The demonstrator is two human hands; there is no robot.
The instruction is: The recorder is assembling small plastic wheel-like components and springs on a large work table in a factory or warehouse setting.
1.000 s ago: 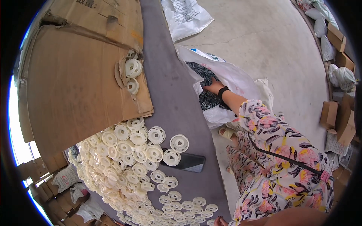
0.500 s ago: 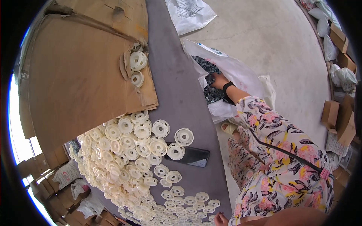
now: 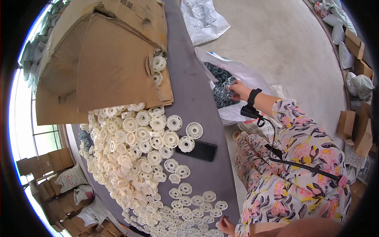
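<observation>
My right hand point(image 3: 239, 90) is closed at the mouth of a white woven sack point(image 3: 246, 71), its fingers pinching a few thin grey metal rings point(image 3: 230, 81). More dark grey rings point(image 3: 219, 74) fill the sack below it. At the table's near edge, low in the picture, my left hand point(image 3: 226, 226) shows only in part. Its fingers look loosely apart with nothing in them, beside cream plastic ring-shaped parts point(image 3: 221, 205). Several of these parts lie spread in rows there, and a large heap of them point(image 3: 126, 158) covers the table further left.
A large cardboard box point(image 3: 118, 67) lies on the grey tabletop point(image 3: 189, 79), with cream parts spilling from under its flap. Near the heap is a black phone point(image 3: 203, 151), partly under one part. Another white sack point(image 3: 203, 21) lies beyond. Cartons point(image 3: 347, 122) and bags line the right side.
My right hand has risen out of the rings in the sack and now holds a few of them. My left hand stays by the table edge. The whole view has shifted slightly.
</observation>
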